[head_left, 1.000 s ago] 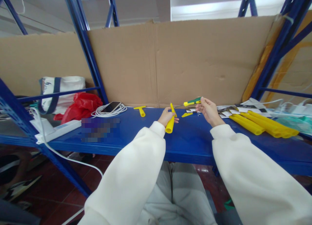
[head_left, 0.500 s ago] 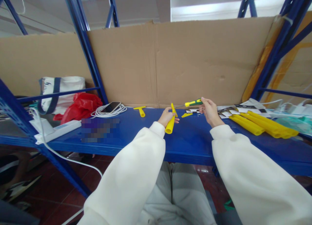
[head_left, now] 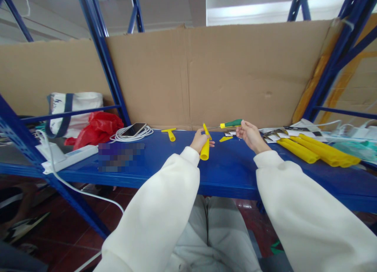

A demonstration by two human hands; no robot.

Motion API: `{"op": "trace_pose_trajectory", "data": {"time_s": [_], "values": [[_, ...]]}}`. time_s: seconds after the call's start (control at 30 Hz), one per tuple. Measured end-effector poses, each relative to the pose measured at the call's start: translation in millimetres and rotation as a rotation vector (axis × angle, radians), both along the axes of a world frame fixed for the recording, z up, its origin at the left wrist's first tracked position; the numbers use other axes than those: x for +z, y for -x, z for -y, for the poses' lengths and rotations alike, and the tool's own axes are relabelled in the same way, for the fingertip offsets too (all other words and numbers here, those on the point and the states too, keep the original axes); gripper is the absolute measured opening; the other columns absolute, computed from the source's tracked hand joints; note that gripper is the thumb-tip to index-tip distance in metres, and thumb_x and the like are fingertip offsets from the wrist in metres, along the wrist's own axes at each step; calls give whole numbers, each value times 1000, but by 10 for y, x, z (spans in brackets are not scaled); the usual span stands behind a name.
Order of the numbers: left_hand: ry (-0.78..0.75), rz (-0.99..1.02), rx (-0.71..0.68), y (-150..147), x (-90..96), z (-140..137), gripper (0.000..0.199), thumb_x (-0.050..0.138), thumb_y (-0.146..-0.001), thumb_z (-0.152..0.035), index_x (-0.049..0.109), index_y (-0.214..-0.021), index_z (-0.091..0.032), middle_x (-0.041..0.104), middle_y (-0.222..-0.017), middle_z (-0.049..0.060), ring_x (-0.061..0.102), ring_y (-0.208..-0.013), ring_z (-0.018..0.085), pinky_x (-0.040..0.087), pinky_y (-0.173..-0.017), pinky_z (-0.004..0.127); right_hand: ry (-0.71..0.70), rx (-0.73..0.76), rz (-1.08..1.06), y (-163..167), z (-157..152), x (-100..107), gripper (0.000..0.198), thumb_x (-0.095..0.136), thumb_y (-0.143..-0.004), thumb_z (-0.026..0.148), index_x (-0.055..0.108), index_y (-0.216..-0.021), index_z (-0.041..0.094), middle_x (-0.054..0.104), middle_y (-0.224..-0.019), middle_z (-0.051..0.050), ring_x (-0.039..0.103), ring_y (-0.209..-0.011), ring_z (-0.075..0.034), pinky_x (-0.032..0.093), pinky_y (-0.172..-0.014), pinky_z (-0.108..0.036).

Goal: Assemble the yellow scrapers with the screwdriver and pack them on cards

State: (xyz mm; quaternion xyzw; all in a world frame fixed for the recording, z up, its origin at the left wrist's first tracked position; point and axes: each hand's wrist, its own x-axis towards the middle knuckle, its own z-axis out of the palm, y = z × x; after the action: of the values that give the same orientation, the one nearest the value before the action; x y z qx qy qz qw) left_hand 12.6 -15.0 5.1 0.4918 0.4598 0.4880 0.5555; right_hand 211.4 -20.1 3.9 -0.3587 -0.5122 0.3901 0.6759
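Wrapped round a yellow T-shaped plastic handle [head_left: 205,150], my left hand [head_left: 198,141] holds it just over the blue shelf, its round open end towards me. My right hand [head_left: 249,134] grips the end of a screwdriver [head_left: 231,124] with a green and yellow handle. The screwdriver lies nearly level, and its metal shaft points left to the head of the yellow piece; whether the tip touches a screw is too small to tell. Between my hands a flat yellow piece [head_left: 226,139] lies on the shelf. Another yellow T-shaped handle [head_left: 171,135] lies farther left.
Several yellow tubes [head_left: 321,150] lie at the right beside flat black-and-white packets [head_left: 275,135]. To the left are a phone [head_left: 134,129] on a coiled white cable [head_left: 118,137], a red bag [head_left: 98,126] and a white power strip [head_left: 75,157]. A cardboard panel [head_left: 235,75] stands behind.
The screwdriver has turned about its shaft, now showing more green, and shifted slightly left. The yellow handle in my left hand has tilted a little and moved slightly.
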Motion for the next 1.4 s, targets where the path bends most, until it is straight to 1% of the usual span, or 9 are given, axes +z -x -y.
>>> {"op": "trace_pose_trajectory", "data": {"time_s": [0.17, 0.3, 0.47, 0.57, 0.67, 0.83, 1.1, 1.3, 1.4], "values": [[-5, -26, -31, -3, -11, 0, 53, 46, -88, -2, 39, -138, -19, 68, -101, 12, 70, -64, 15, 59, -54, 25, 14, -98, -42, -26, -34, -14, 45, 77, -74, 55, 47, -70, 21, 52, -51, 6, 46, -38, -7, 35, -36, -17], [-15, -55, -105, 1, -20, 7, 52, 48, -87, -3, 40, -136, -17, 68, -96, 10, 67, -58, 14, 59, -56, 28, 24, -169, -118, -42, -55, 1, 45, 77, -74, 54, 46, -72, 22, 52, -51, 6, 43, -36, -7, 33, -33, -18], [-19, -83, -149, 8, -23, 5, 51, 47, -87, -2, 41, -135, -16, 68, -93, 10, 65, -54, 13, 59, -55, 28, 29, -235, -110, -35, -40, -12, 46, 77, -72, 57, 46, -71, 23, 36, -39, 12, 36, -31, -6, 28, -30, -17], [-17, -85, -140, 9, -27, -11, 52, 46, -87, -2, 39, -137, -16, 69, -95, 11, 67, -55, 14, 59, -56, 29, 15, -204, -86, -29, -20, -14, 46, 76, -72, 60, 52, -74, 21, 35, -39, 12, 35, -31, -6, 28, -30, -17], [-12, -81, -131, 11, -31, -28, 53, 47, -87, -3, 39, -137, -17, 68, -95, 10, 67, -56, 14, 59, -56, 28, -4, -140, -89, -25, -5, 6, 43, 77, -72, 59, 57, -79, 21, 43, -43, 9, 41, -34, -6, 32, -33, -16], [-12, -74, -100, 11, -29, -29, 52, 46, -88, -3, 38, -137, -17, 68, -97, 11, 67, -58, 14, 59, -55, 27, -13, -49, -100, -22, 1, 32, 38, 80, -74, 48, 52, -74, 22, 50, -49, 8, 49, -41, -6, 41, -41, -16], [-14, -73, -131, 11, -11, 8, 53, 47, -88, -2, 39, -139, -14, 68, -98, 13, 67, -56, 14, 57, -53, 26, 13, -212, -130, -44, -41, 8, 51, 83, -68, 52, 42, -66, 22, 45, -46, 9, 41, -37, -5, 33, -33, -15], [-17, -67, -130, 13, -25, -5, 54, 47, -88, -2, 38, -139, -15, 68, -96, 11, 65, -54, 13, 57, -52, 25, 65, -187, -116, -22, -23, -2, 52, 80, -69, 57, 41, -67, 23, 33, -37, 12, 31, -30, -5, 26, -29, -16], [-16, -59, -125, 16, -37, -26, 53, 48, -88, -4, 38, -139, -16, 68, -94, 10, 66, -56, 14, 57, -53, 25, 31, -167, -102, -15, 4, 2, 52, 78, -69, 62, 43, -66, 23, 34, -37, 12, 32, -30, -5, 26, -29, -16]]}}
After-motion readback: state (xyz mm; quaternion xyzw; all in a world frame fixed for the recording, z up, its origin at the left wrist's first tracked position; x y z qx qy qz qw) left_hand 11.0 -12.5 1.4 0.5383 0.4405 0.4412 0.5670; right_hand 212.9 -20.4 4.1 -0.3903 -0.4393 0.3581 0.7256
